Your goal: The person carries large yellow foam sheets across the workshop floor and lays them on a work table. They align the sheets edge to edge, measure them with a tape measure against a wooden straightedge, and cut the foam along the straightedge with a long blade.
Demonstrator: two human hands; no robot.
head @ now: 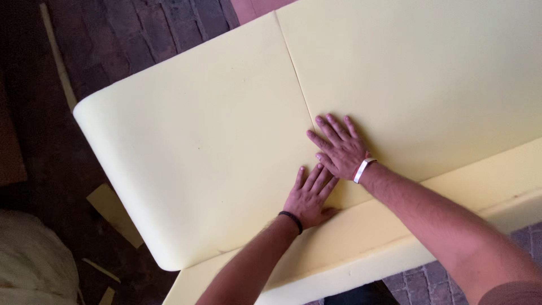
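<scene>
A big pale yellow foam sheet with rounded corners fills the middle of the view, split by a thin seam running from the top edge down toward my hands. My left hand lies flat, palm down, on the foam just left of the seam's lower end; it wears a dark wristband. My right hand presses flat on the foam right of the seam, fingers spread, with a white and red band on the wrist. Both hands touch each other at the fingertips. A second foam layer juts out underneath along the near edge.
The foam lies over a dark brick floor. Yellow foam offcuts and a long thin strip lie on the floor at the left. A pale bundle of fabric sits at the lower left corner.
</scene>
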